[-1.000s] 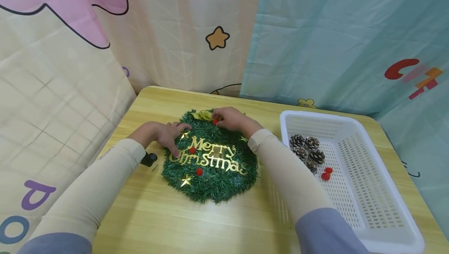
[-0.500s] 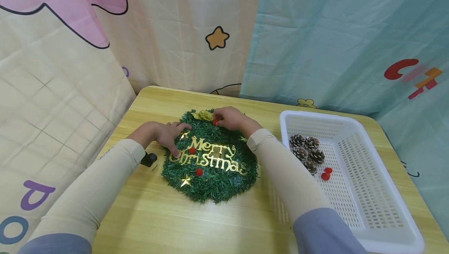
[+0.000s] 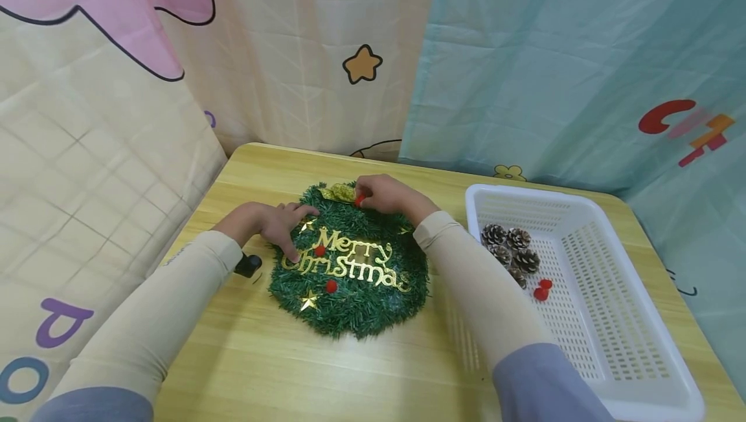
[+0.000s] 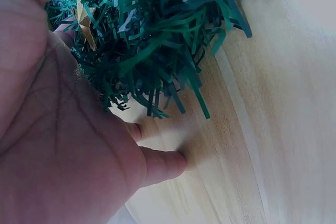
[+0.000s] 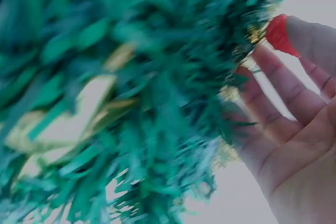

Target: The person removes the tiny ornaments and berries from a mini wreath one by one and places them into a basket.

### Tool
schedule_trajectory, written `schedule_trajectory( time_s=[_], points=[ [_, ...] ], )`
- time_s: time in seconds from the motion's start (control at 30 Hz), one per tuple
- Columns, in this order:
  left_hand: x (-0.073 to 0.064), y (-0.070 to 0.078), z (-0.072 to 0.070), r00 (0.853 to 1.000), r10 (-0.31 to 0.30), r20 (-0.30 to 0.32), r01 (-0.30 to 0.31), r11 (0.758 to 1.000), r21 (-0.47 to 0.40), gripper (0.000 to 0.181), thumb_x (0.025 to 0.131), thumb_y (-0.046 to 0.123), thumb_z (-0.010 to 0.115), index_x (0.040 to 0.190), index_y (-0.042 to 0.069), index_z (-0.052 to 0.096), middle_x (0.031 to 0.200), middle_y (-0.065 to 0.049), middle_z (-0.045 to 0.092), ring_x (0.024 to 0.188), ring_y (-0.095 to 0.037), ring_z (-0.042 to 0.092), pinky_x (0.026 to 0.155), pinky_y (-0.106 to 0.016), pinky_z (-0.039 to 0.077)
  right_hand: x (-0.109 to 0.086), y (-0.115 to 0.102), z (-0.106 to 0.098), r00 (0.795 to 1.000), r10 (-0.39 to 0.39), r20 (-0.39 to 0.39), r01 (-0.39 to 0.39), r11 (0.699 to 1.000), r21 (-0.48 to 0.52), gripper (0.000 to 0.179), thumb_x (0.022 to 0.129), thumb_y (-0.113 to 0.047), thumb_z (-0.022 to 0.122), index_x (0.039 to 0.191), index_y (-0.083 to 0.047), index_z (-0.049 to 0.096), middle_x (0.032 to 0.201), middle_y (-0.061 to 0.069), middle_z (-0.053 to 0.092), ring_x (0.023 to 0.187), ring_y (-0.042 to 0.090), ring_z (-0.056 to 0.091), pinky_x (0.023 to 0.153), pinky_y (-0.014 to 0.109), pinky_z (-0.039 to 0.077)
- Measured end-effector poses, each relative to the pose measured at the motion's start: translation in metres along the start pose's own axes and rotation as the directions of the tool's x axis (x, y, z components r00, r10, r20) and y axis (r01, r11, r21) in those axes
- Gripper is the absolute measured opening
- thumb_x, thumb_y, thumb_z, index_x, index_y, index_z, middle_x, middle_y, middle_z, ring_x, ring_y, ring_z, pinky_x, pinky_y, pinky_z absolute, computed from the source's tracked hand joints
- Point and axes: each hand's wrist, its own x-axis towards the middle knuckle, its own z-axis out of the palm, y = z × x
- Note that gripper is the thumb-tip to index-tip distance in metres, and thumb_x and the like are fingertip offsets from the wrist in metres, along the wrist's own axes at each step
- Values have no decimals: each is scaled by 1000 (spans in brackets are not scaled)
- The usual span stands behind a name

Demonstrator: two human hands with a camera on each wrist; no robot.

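1. At the far edge of a green wreath [image 3: 361,314], a person's right hand [image 3: 386,194] pinches a red pom-pom [image 3: 359,200] beside a gold ribbon [image 3: 338,193]; whether the pom-pom touches the wreath cannot be told.
2. Spread wide, the left hand [image 3: 280,224] rests on the wreath's left side, its thumb at the gold "Merry Christmas" lettering [image 3: 364,271].
3. Beneath, a wooden table [image 3: 344,380] also bears a white basket [image 3: 533,193] of pinecones [image 3: 527,259], partly hidden by the right sleeve [image 3: 484,279].
4. Motion blurs the right-wrist view.
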Motion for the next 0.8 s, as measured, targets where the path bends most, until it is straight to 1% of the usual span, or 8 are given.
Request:
schedule_trajectory(
  time_s=[0.17,0.33,0.43,0.53,0.67,0.8],
  points=[
    [0,1,0,1000,-1,1,1,1000,3,111,80,39,84,160,17,10,160,-29,5,143,-56,0,107,-73,18,-2,-8,-5,1000,-14,13,14,1000,-13,8,99,-12,61,107,-8,59,120,11,65,110,26,61,90,41,48],
    [0,1,1,1000,-1,1,1,1000,6,111,80,39,84,160,18,9,160,-29,5,143,-57,-1,107,-73,17,-7,-16,-12,999,-31,15,32,999,-31,8,100,-12,61,107,-9,59,118,10,65,110,27,60,90,40,48],
    [1,0,1,1000,-2,1,2,1000,5,112,79,39,84,160,18,9,160,-29,5,143,-57,-1,107,-73,17,-12,-21,-16,998,-56,3,56,998,-35,8,99,-11,61,107,-10,60,115,8,65,111,27,60,93,40,48],
    [1,0,1,1000,-4,1,4,1000,0,112,80,39,84,160,18,9,160,-29,5,143,-56,-1,107,-73,18,-17,-23,-21,997,-78,-5,78,997,-29,8,100,-11,60,108,-10,61,112,6,66,111,26,61,93,40,49],
    [1,-1,0,1000,-5,1,5,1000,5,111,80,39,84,160,18,10,160,-29,6,143,-56,0,107,-72,19,-27,-27,-26,994,-105,-4,105,994,-17,14,100,-10,59,114,-8,61,113,7,66,108,24,63,91,39,50],
    [1,-1,-1,1000,-3,2,3,1000,5,111,80,39,84,160,18,10,160,-29,5,144,-55,0,107,-72,19,-37,-28,-32,990,-140,3,140,989,-38,23,100,-9,59,123,-5,62,116,8,66,107,23,63,92,39,50]
  ],
)
